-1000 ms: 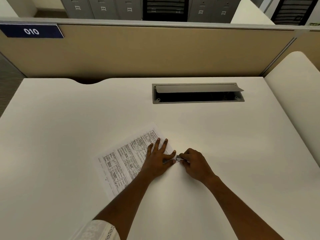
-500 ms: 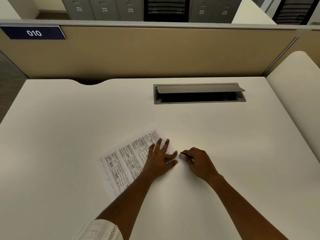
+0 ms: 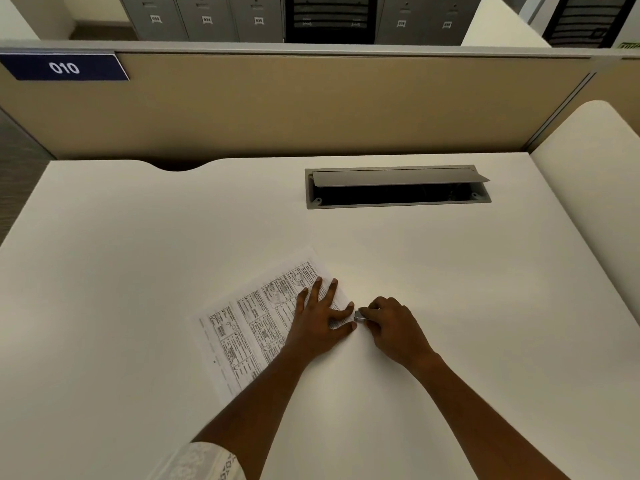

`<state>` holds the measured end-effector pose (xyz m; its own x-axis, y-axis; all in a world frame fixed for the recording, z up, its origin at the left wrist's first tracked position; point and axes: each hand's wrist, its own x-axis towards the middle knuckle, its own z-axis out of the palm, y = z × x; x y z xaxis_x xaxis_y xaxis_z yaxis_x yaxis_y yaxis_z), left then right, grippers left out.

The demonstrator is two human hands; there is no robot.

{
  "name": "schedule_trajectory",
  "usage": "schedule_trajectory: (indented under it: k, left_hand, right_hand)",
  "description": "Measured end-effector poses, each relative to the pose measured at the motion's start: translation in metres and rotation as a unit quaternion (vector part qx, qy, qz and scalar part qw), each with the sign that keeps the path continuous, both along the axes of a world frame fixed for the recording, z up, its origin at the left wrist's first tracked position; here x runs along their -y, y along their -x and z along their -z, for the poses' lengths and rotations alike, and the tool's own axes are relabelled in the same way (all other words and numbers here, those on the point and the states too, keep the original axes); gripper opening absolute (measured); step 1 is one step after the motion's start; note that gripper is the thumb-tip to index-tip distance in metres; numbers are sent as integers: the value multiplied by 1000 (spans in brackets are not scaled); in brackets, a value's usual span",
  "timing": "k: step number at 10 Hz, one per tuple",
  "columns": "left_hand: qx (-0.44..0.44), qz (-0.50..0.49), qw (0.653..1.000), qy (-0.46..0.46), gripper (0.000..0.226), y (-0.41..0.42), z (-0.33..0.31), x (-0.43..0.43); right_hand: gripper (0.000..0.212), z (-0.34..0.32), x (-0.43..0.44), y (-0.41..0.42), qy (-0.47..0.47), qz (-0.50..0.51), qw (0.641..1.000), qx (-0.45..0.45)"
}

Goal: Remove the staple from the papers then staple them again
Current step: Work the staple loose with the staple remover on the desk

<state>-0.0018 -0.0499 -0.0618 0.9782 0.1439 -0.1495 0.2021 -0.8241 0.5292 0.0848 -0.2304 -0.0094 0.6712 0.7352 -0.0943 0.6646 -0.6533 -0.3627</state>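
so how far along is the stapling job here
Early, nothing looks finished. The left hand lies flat on the papers, and the right hand holds a small metal tool at their corner, apparently working on the staple, which is too small to see. Restapling remains; no stapler is visible.

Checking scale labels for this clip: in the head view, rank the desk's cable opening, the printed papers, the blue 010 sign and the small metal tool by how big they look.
1. Cable opening and papers: look alike, not ranked.
2. Blue sign, though it is farther away.
3. Metal tool, mostly hidden in the right hand.
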Motion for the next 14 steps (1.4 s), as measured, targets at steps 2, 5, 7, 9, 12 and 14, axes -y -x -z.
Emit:
schedule_trajectory:
  k: [2, 5, 7, 9, 12, 14]
  left_hand:
    - [-4, -5, 1000, 13, 46, 0, -1, 0]
    - [-6, -7, 1000, 13, 47, -1, -1, 0]
    - [-10, -4, 1000, 7, 47, -2, 0, -1]
    - [-16, -2, 1000, 15, 47, -2, 3, -1]
    - [-15, -1, 1000, 19, 48, -4, 6, -2]
    - [-20, 20, 1000, 9, 45, -3, 9, -6]
  right_hand:
    - [23, -3, -1, 1, 16, -12, 999, 40]
    - [27, -4, -2, -1, 7, -5, 1000, -17]
    - [28, -3, -3, -2, 6, 5, 999, -52]
    - [21, -2, -4, -6, -34, 40, 993, -102]
    - [15, -3, -5, -9, -57, 75, 989, -115]
    - [22, -4, 5, 1, -4, 40, 999, -11]
